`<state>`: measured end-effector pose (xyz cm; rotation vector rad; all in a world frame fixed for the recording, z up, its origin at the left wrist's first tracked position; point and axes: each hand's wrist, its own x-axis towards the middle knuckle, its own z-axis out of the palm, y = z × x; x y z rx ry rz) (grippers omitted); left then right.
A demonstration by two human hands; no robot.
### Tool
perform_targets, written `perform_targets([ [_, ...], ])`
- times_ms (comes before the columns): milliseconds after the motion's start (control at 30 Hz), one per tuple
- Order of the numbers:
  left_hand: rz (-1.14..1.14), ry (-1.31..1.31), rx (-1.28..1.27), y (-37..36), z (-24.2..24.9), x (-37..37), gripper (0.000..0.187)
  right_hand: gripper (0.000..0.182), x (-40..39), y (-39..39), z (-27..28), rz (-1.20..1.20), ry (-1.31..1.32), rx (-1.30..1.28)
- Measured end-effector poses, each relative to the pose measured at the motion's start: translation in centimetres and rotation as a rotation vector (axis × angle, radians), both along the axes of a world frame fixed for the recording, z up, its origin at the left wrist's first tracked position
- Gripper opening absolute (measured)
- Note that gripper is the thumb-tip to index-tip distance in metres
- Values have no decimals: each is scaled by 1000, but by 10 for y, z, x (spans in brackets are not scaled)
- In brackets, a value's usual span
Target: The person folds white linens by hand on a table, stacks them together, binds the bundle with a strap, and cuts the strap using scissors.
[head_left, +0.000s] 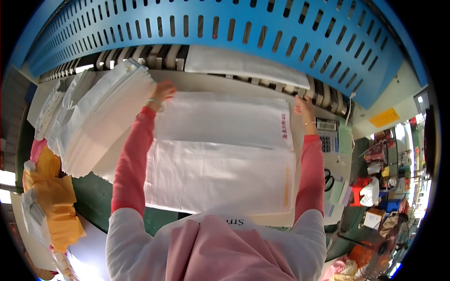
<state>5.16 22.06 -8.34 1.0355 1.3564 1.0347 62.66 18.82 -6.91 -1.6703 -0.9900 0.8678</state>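
A flat white cloth [220,175] lies in front of me, with a second white layer [225,114] above it that carries red lettering on its right edge. Near this layer's upper left corner is my left hand [163,92], its fingers curled closed; whatever they may hold is hidden. My right hand [304,108] is beyond the upper right corner, thumb and forefinger apart, with no cloth visible between them. Just above it, a folded white cloth [246,65] rests on the machine's belts, partly under the blue guard. Beside my left hand leans a thick stack of white cloths [105,110].
The slotted blue guard [225,28] spans the far side above the belts [164,57]. On the right are a calculator [328,136] and black-handled scissors [329,180]. Orange-yellow cloth [54,201] hangs at left. A red stool [358,189] stands on the floor at right.
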Motion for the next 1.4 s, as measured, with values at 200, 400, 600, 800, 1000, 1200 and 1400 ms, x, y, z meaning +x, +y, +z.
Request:
perform_targets([
  [200,308,-435,-262,104,-18,70,40,49,45,101,-19,-294,466,40],
  [400,380,-96,-2,116,-4,74,55,16,55,97,-2,-266,738,318],
  [600,178,-485,447,-8,91,13,20,19,-16,-32,78,107,781,372],
  [800,158,205,13,-127,-6,-58,61,38,-28,-145,5,261,-5,-7],
  [1000,223,227,272,-144,-43,-62,54,46,-31,-147,-20,184,-766,74],
  [1200,176,695,352,-193,29,-95,32,41,-35,-153,2,217,-801,58],
  [1400,104,526,136,-199,23,-138,17,34,-29,-164,-13,176,-818,-184],
])
